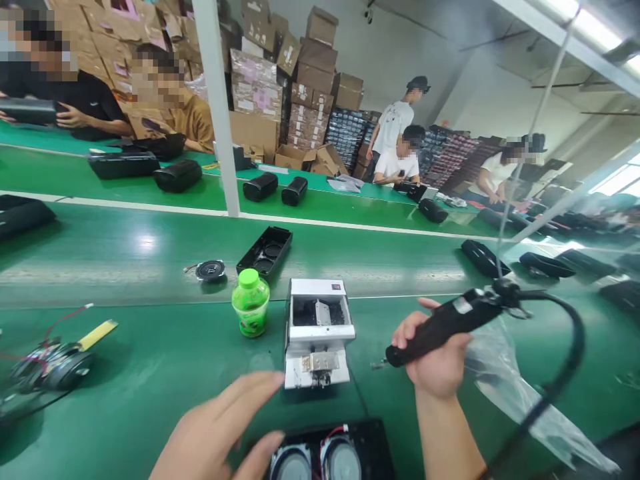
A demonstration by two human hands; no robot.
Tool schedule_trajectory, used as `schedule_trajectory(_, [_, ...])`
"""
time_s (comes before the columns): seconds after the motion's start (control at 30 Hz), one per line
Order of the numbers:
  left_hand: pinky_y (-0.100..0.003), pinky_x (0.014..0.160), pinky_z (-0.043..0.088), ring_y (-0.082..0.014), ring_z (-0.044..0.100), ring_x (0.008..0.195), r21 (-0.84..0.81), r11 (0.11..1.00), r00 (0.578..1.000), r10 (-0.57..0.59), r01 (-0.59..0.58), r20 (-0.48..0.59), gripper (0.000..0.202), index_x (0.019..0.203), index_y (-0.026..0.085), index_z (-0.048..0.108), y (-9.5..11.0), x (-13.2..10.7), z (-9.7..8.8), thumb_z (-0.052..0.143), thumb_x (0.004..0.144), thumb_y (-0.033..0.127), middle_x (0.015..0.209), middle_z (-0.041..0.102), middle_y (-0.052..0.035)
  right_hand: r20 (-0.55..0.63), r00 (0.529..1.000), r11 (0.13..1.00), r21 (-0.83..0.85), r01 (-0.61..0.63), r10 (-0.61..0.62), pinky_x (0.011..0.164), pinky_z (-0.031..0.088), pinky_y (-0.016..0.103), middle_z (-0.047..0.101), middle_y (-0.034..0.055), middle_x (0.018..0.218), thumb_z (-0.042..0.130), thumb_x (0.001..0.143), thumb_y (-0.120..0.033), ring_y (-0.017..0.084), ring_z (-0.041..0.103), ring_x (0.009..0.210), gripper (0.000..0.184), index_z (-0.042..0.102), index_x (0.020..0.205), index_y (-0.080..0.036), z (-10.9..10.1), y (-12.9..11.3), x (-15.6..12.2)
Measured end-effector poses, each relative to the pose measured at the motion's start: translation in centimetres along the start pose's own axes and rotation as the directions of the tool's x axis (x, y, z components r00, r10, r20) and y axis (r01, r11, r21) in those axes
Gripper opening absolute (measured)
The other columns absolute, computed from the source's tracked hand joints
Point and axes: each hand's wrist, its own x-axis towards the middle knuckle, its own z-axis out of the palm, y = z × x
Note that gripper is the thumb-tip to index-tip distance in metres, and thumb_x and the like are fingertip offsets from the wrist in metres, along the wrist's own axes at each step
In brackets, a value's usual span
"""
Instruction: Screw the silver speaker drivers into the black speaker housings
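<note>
Right hand (434,357): around black screwdriver (450,330), tip left.
Left hand (215,427): open, empty, just beside screw feeder (317,313).
Speaker housing (325,453): between hands, at frame's lower edge.

Apparently narrow gap of green belt (370,333) between white screw feeder (317,330) and electric screwdriver (440,330)
</note>
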Motion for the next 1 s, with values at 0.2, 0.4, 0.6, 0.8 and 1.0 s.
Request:
schedule_trajectory(0.2, [-0.036, 0.079, 0.066, -0.0264, 0.080, 0.101, 0.254, 0.956, 0.971, 0.093, -0.149, 0.222, 0.039, 0.139, 0.027, 0.071, 4.4, 12.9, -0.5, 0.058, 0.105, 0.038, 0.124, 0.081, -0.0076, 0.005, 0.998, 0.994, 0.092, -0.063, 0.063, 0.050, 0.052, 0.029, 0.061, -0.0059, 0.069, 0.056, 0.093, -0.086, 0.013, 0.056, 0.048, 0.072, 0.061, 0.135, -0.027, -0.6, 0.9, -1.8])
schedule_trajectory(0.4, [-0.048, 0.092, 0.060, -0.0310, 0.071, 0.105, 0.387, 0.912, 0.967, 0.034, -0.133, 0.251, 0.033, 0.119, 0.020, 0.079, 3.1, 13.5, 2.1, 0.050, 0.106, 0.026, 0.115, 0.081, -0.0112, 0.053, 0.995, 0.984, 0.162, 0.075, -0.085, 0.051, 0.056, 0.031, 0.064, -0.0050, 0.068, 0.071, 0.081, -0.087, 0.014, 0.058, 0.049, 0.080, 0.064, 0.132, -0.026, 0.2, -2.1, 0.3])
schedule_trajectory(0.6, [-0.056, 0.110, 0.054, -0.0306, 0.067, 0.122, 0.430, 0.902, 0.959, -0.154, 0.037, 0.239, 0.032, 0.132, 0.018, 0.072, 2.6, 19.1, 5.2, 0.057, 0.110, 0.035, 0.131, 0.074, -0.0139, 0.100, 0.981, 0.966, 0.216, 0.140, -0.164, 0.046, 0.055, 0.031, 0.062, -0.0062, 0.064, 0.067, 0.083, -0.089, 0.015, 0.057, 0.045, 0.077, 0.063, 0.127, -0.026, 2.1, -2.4, 2.5])
schedule_trajectory(0.8, [-0.045, 0.096, 0.064, -0.0221, 0.073, 0.106, 0.363, 0.904, 0.879, -0.349, 0.225, 0.326, 0.034, 0.124, 0.018, 0.072, -0.7, 23.3, 6.8, 0.068, 0.106, 0.047, 0.123, 0.075, -0.0090, 0.135, 0.976, 0.959, 0.252, 0.132, -0.170, 0.045, 0.055, 0.031, 0.062, -0.0063, 0.065, 0.062, 0.088, -0.088, 0.015, 0.057, 0.044, 0.072, 0.062, 0.126, -0.027, 3.4, -2.9, 2.6])
schedule_trajectory(1.0, [-0.049, 0.103, 0.062, -0.0240, 0.073, 0.112, 0.138, 0.946, 0.921, -0.318, 0.293, 0.225, 0.032, 0.122, 0.018, 0.073, -1.4, 22.0, 7.1, 0.070, 0.105, 0.045, 0.126, 0.075, -0.0094, 0.144, 0.948, 0.929, 0.285, 0.236, -0.285, 0.050, 0.056, 0.031, 0.064, -0.0073, 0.067, 0.057, 0.088, -0.091, 0.015, 0.059, 0.048, 0.070, 0.062, 0.126, -0.032, 5.1, -3.8, 4.5])
